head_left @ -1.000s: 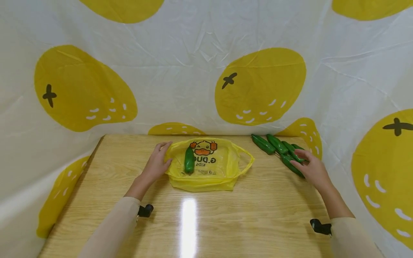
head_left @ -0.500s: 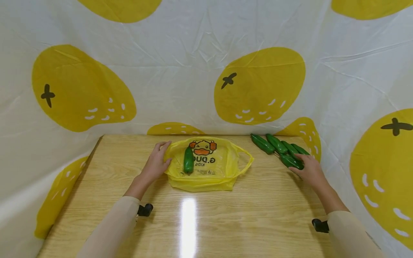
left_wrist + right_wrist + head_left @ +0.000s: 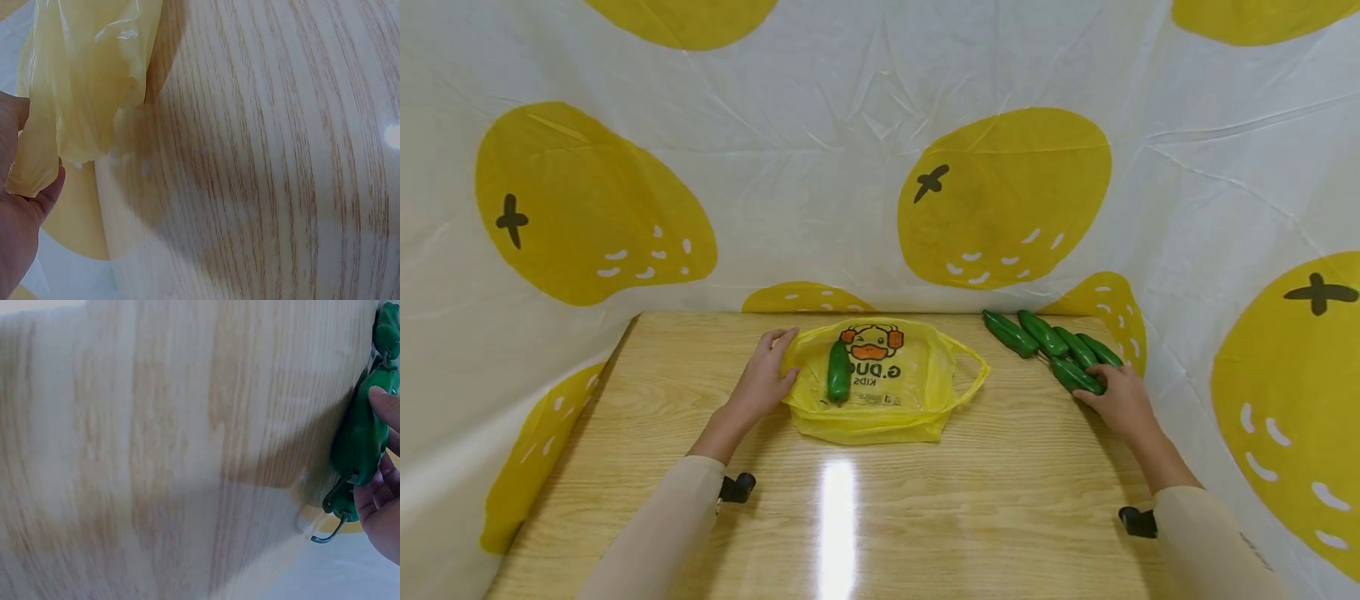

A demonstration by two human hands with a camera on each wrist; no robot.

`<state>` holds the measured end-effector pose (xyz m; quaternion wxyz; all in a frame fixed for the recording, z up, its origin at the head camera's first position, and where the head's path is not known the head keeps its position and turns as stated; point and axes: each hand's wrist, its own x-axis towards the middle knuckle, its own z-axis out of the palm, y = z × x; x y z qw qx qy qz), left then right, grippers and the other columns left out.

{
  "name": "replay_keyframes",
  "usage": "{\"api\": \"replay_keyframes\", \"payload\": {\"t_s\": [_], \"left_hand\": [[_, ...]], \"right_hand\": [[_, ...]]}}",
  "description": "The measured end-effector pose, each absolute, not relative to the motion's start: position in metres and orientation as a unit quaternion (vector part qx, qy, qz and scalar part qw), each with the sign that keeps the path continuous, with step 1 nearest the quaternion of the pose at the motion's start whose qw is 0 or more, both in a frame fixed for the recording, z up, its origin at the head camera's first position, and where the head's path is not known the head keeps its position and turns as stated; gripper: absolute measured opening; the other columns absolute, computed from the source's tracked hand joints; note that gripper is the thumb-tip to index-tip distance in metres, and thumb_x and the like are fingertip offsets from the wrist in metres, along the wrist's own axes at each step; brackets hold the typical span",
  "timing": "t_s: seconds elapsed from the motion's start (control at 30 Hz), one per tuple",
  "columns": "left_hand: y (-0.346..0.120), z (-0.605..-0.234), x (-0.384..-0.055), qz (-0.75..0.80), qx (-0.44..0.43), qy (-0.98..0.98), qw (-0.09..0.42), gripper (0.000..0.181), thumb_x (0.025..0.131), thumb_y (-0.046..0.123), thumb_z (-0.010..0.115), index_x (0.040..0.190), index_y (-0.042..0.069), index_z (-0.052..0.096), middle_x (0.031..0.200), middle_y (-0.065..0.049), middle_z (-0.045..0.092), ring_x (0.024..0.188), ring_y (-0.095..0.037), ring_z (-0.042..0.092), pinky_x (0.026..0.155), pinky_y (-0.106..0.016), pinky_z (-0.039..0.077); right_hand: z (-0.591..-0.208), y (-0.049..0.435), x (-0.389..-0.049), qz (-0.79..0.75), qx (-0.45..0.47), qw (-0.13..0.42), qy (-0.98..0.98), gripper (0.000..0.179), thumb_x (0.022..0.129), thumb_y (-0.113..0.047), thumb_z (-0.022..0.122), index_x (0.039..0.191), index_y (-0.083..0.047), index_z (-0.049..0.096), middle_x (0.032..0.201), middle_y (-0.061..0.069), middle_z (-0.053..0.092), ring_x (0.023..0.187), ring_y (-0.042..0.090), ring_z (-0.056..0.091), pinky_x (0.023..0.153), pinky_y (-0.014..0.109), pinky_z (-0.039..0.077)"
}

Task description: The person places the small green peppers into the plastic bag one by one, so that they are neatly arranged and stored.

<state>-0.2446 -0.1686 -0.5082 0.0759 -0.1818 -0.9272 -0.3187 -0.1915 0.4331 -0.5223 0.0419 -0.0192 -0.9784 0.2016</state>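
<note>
A yellow plastic bag with a duck print lies with its mouth spread at the table's middle back. One green chili pepper is inside, seen against the printed side. My left hand holds the bag's left edge; in the left wrist view the thin plastic passes between thumb and fingers. At the right, my right hand pinches the nearest green chili pepper of a group. The right wrist view shows the thumb on one side of this pepper and fingers behind it.
Several more green chili peppers lie close together at the back right of the wooden table. A white cloth with yellow fruit prints hangs right behind the table and along its sides. The bag's loose handle sticks out rightward.
My right hand has come down onto the nearest chili pepper of the group and closed its thumb and fingers on it. The left hand and the bag stay in place.
</note>
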Motion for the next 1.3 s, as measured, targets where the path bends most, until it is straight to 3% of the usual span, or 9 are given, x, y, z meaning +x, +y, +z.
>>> {"api": "replay_keyframes", "payload": {"t_s": [0.23,0.4,0.57,0.87,1.1,1.3], "left_hand": [[-0.168,-0.507,-0.245,-0.319,-0.177,-0.929,0.061,0.072,0.094,0.002,0.072,0.158,0.006,0.039,0.152,-0.026,0.039,0.129,-0.048,0.055,0.099,-0.056,0.055],[-0.167,-0.507,-0.245,-0.317,-0.174,-0.931,0.056,0.071,0.095,0.004,0.073,0.158,0.006,0.04,0.153,-0.024,0.039,0.131,-0.046,0.054,0.102,-0.055,0.055],[-0.167,-0.508,-0.245,-0.316,-0.177,-0.93,0.061,0.072,0.095,0.003,0.072,0.158,0.007,0.039,0.153,-0.024,0.039,0.132,-0.045,0.054,0.102,-0.055,0.054],[-0.169,-0.507,-0.244,-0.314,-0.17,-0.932,0.057,0.072,0.095,0.004,0.072,0.158,0.007,0.039,0.153,-0.025,0.039,0.131,-0.046,0.054,0.101,-0.055,0.055],[-0.169,-0.506,-0.244,-0.319,-0.17,-0.931,0.051,0.071,0.095,0.003,0.072,0.158,0.007,0.039,0.154,-0.024,0.038,0.132,-0.045,0.053,0.1,-0.054,0.055],[-0.17,-0.506,-0.246,-0.319,-0.173,-0.93,0.055,0.072,0.095,0.004,0.072,0.159,0.008,0.038,0.154,-0.024,0.038,0.131,-0.045,0.055,0.101,-0.055,0.055]], "right_hand": [[-0.526,0.425,-0.183,0.187,-0.016,0.004,-0.982,0.066,0.1,-0.03,0.07,0.141,0.017,0.046,0.133,0.047,0.048,0.118,0.064,0.048,0.093,0.073,0.044],[-0.531,0.423,-0.179,0.205,-0.012,0.018,-0.979,0.062,0.102,-0.023,0.065,0.141,0.019,0.043,0.133,0.047,0.047,0.12,0.064,0.046,0.096,0.074,0.042],[-0.531,0.425,-0.178,0.226,-0.012,0.025,-0.974,0.057,0.099,-0.015,0.06,0.14,0.02,0.043,0.129,0.047,0.05,0.115,0.061,0.05,0.092,0.071,0.044],[-0.519,0.427,-0.175,0.278,-0.047,-0.033,-0.959,0.065,0.101,-0.016,0.052,0.149,0.021,0.03,0.136,0.044,0.046,0.111,0.053,0.054,0.082,0.058,0.053],[-0.505,0.421,-0.179,0.291,-0.016,0.003,-0.956,0.06,0.102,-0.014,0.055,0.146,0.022,0.037,0.126,0.044,0.053,0.1,0.048,0.059,0.072,0.047,0.054],[-0.49,0.412,-0.183,0.293,0.01,0.014,-0.956,0.062,0.105,-0.017,0.058,0.149,0.02,0.034,0.134,0.045,0.046,0.108,0.052,0.055,0.079,0.057,0.052]]}}
